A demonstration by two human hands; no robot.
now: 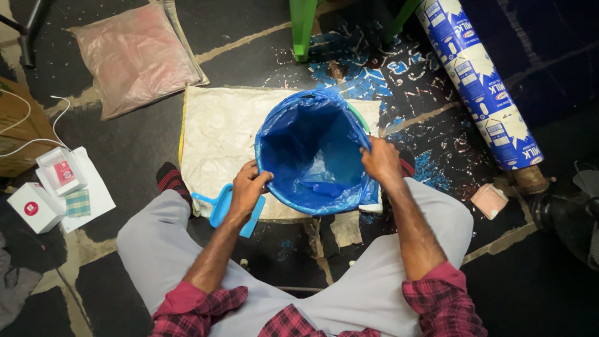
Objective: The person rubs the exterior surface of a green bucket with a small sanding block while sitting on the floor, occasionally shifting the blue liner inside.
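Head view, looking straight down between two knees in grey trousers [156,243]. Blue bin liner [312,153] at centre, stretched over the mouth of a round bin, its open interior facing up; a sliver of green bin rim [360,117] visible at the upper right edge. Left hand [248,187] at the liner's left rim, fingers curled closed on the folded-over plastic. Right hand [380,160] at the liner's right rim, fingers likewise closed on the plastic edge, thumb side toward the opening. Both forearms bare, red checked sleeves [437,299] pushed up.

Bin standing on a cream woven sack [218,134] laid flat on dark, paint-flecked floor [131,150]. Light blue dustpan [221,206] just beside and partly under the left hand, lying on the sack's lower edge. Pink-tinted plastic bag [134,56] at upper left, well apart from the bin. White open boxes [59,171] and a small checked cloth [78,203] on white paper at far left, a white cable [31,125] trailing near them. Roll of blue-and-white printed film [480,81] lying diagonally at upper right. Green furniture legs [302,28] at top centre. Small pink block [488,200] on the floor to the right of the right knee.
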